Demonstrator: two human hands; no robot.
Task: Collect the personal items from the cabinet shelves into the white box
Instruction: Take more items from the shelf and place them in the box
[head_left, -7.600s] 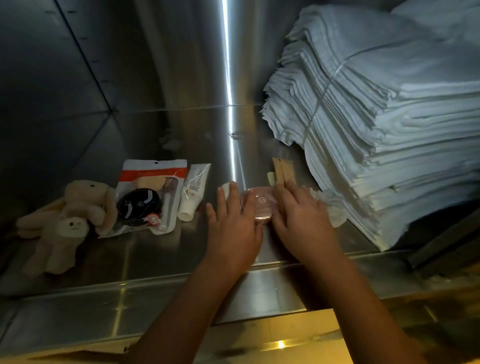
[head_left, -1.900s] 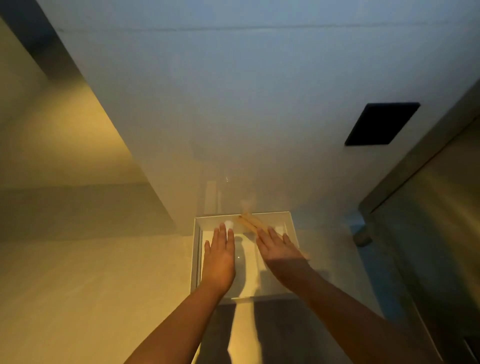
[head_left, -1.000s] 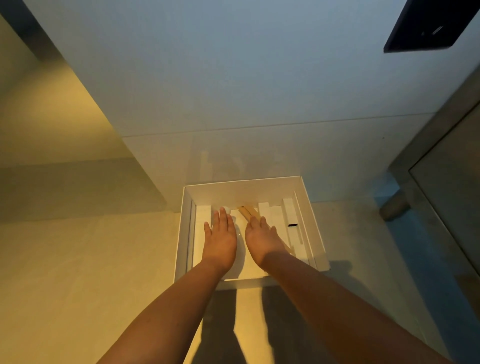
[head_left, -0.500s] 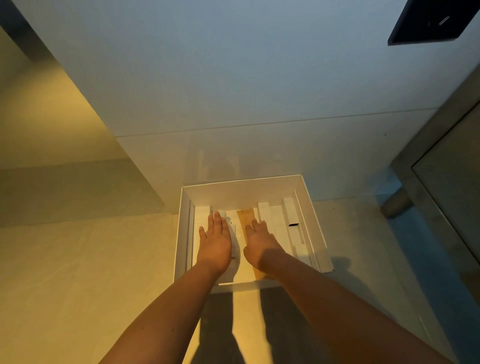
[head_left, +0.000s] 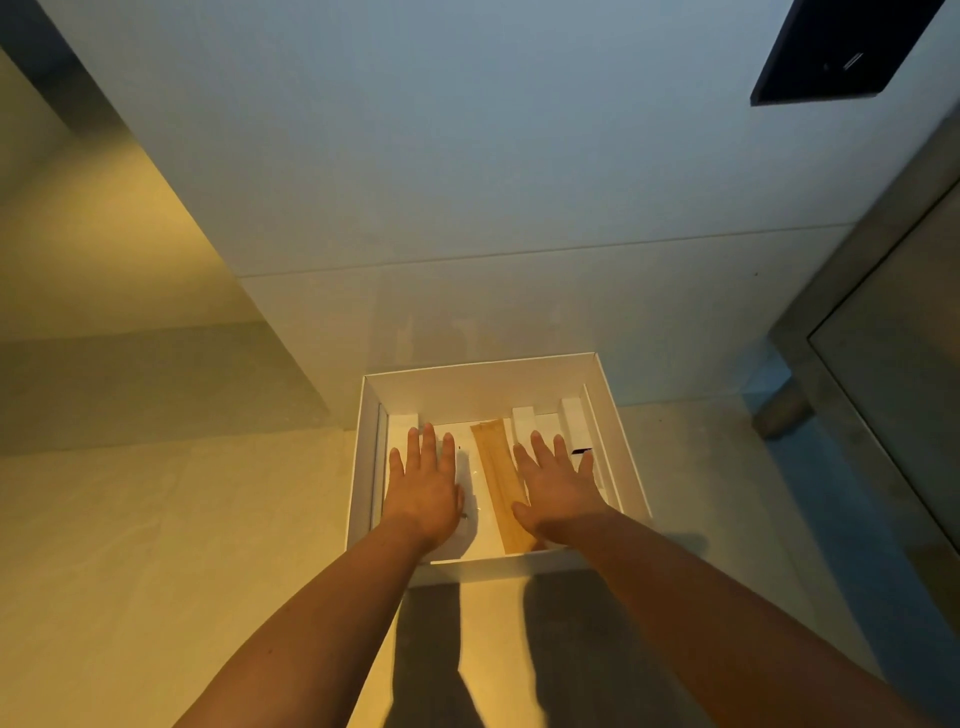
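The white box (head_left: 631, 467) sits open on the floor against a white wall. A long tan flat packet (head_left: 497, 478) lies lengthwise on its bottom, with a clear plastic item (head_left: 470, 470) to its left. My left hand (head_left: 426, 486) hovers flat over the box's left half, fingers straight. Over the right half my right hand (head_left: 556, 486) is spread flat, just right of the tan packet. Neither hand holds anything. White cardboard insert strips (head_left: 574, 418) stand along the box's right side.
The metal cabinet's frame and foot (head_left: 784, 415) stand at the right. A black panel (head_left: 831, 49) is on the wall at the upper right. Pale floor (head_left: 156, 519) lies left of the box.
The items from the shelf now lie in the box. Over the last second both hands moved apart, uncovering the tan packet between them.
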